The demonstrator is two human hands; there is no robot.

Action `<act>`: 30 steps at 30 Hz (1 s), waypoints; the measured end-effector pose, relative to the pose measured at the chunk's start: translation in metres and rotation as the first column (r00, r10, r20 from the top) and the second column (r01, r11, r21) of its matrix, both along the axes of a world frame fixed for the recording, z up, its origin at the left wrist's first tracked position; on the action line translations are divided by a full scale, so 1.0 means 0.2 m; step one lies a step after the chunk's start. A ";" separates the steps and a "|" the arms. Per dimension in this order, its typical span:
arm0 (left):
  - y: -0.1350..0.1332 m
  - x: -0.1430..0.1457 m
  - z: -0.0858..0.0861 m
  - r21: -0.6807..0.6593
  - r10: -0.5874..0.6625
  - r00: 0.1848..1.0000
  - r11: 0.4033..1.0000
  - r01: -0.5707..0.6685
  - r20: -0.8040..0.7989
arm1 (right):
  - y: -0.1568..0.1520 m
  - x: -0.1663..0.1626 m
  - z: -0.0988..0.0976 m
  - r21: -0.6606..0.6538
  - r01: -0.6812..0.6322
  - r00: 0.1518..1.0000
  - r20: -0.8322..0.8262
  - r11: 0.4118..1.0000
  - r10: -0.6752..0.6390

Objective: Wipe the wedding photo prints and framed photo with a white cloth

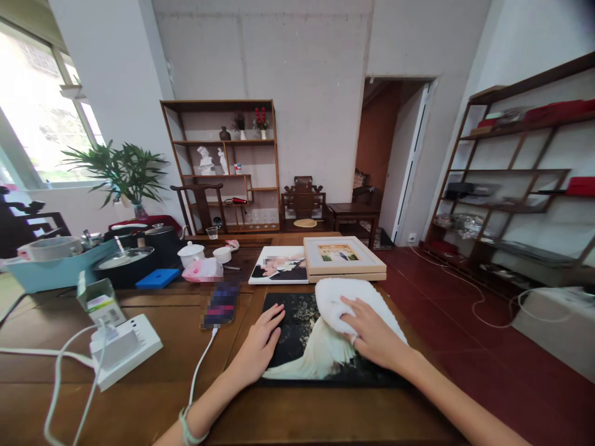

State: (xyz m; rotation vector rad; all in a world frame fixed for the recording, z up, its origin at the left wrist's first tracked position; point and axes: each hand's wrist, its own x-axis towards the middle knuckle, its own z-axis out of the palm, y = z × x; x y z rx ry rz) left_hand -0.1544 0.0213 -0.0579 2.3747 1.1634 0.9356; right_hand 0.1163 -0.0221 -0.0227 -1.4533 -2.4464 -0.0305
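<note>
Wooden table (pixel 325 418), one, brown, broad, seen by me through the head camera; it bears everything listed below. Dark picture panel (pixel 307 356), one, lying flat near the front edge, printed with a pale gown; I judge it stiff, moderately light and smooth enough to slide, its printed face easily scuffed, so I would take hold by two opposite edges, palms off the picture. Pale wooden frames (pixel 344 257), stacked, just beyond the panel; likely rigid, heavier than they look, best lifted from beneath. White cloth (pixel 331 303), one, fluffy, spread over the panel's far right corner; soft and nearly weightless by my reckoning, best gathered at its middle. White-edged print (pixel 279 266), one, beside the frames. Right hand (pixel 374 331), palm down on the cloth, fingers pressing; whether they also pinch the fabric I cannot tell. Left hand (pixel 261 344), lying loose with fingers spread across the panel's left edge, grasping nothing. Phone (pixel 222 303), one, left of the panel, blurred, with its white cable (pixel 198 371) attached.
</note>
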 end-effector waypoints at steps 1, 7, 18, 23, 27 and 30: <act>0.00 0.00 0.00 -0.003 0.006 1.000 1.000 -0.006 0.005 | -0.06 -0.02 0.00 -0.012 -0.019 1.000 0.008 1.000 0.019; 0.01 0.01 0.00 0.009 0.022 1.000 1.000 -0.022 0.001 | -0.39 -0.15 0.06 -0.180 -0.180 0.974 0.104 0.967 0.201; 0.01 0.01 0.00 0.045 0.013 1.000 0.999 -0.012 -0.017 | 0.01 -0.11 0.03 0.042 -0.126 0.989 -0.072 0.991 0.129; 0.01 0.01 0.01 0.023 0.023 1.000 0.999 -0.023 -0.001 | 0.20 -0.18 0.03 0.067 -0.122 0.990 -0.065 0.990 0.126; 0.01 0.01 0.02 0.003 0.031 1.000 1.000 -0.031 0.004 | 0.08 -0.24 0.01 0.039 -0.128 0.989 -0.064 0.991 0.130; 0.01 0.01 0.03 0.001 0.026 1.000 1.000 -0.026 0.014 | -0.11 -0.27 0.02 -0.028 -0.194 0.980 -0.056 0.981 0.192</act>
